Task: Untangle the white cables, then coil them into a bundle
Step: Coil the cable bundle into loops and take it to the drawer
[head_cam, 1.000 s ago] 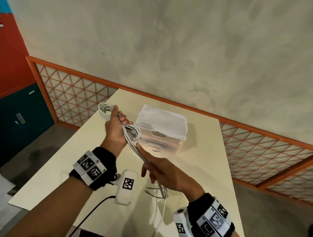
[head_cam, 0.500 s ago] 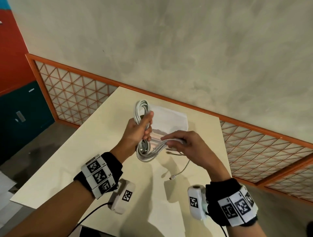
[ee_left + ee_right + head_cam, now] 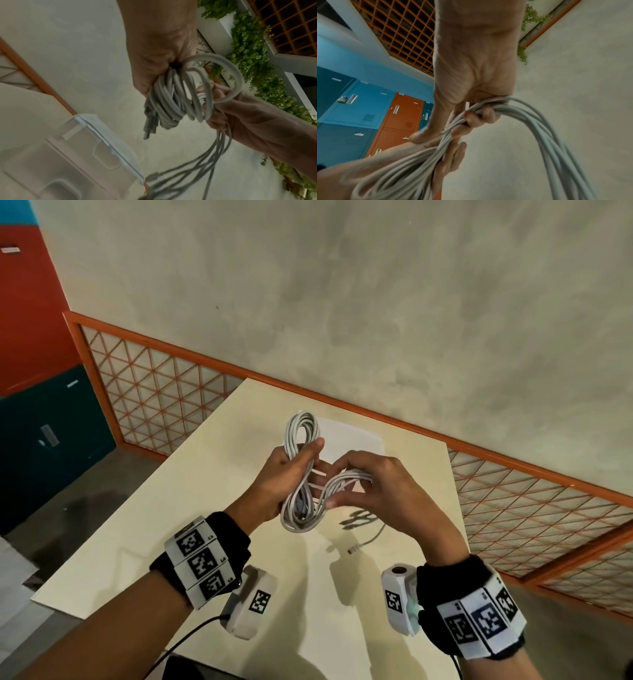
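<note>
Left hand (image 3: 286, 479) clenches the coil (image 3: 301, 470); right hand (image 3: 370, 491) grasps the loose strands, so wrap them snugly around its waist.

White cables (image 3: 301, 474): smooth matt plastic sheath. Table (image 3: 144, 529): smooth cream matt top. Box (image 3: 72, 155): translucent frosted plastic.

The middle of the cables (image 3: 301, 474) is being hidden by the left hand (image 3: 284, 477). The box (image 3: 352, 436) is being largely covered by both hands. In the wrist views, trailing strands are being blurred and cut off by the bottom edges.
</note>
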